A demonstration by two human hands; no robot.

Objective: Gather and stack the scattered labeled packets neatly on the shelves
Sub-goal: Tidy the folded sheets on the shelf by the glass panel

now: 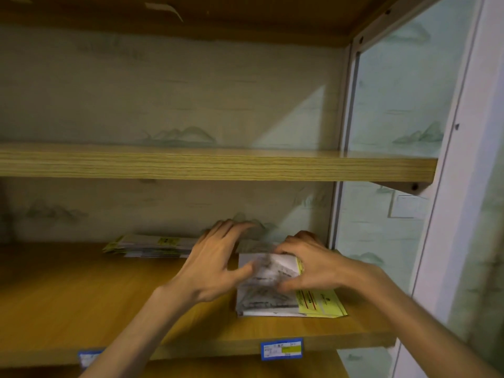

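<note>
A stack of white and yellow labeled packets lies on the right part of the lower wooden shelf. My right hand grips the top of this stack, fingers curled over its far edge and thumb on its face. My left hand reaches in from the left with fingers spread, its thumb touching the stack's left side. A second low pile of packets lies flat at the back of the same shelf, to the left of my hands. The picture is blurred around the fingers.
An upper wooden shelf runs across above my hands. A white metal upright closes the shelf's right end. Blue price tags are stuck on the lower shelf's front edge. Patterned wallpaper is behind.
</note>
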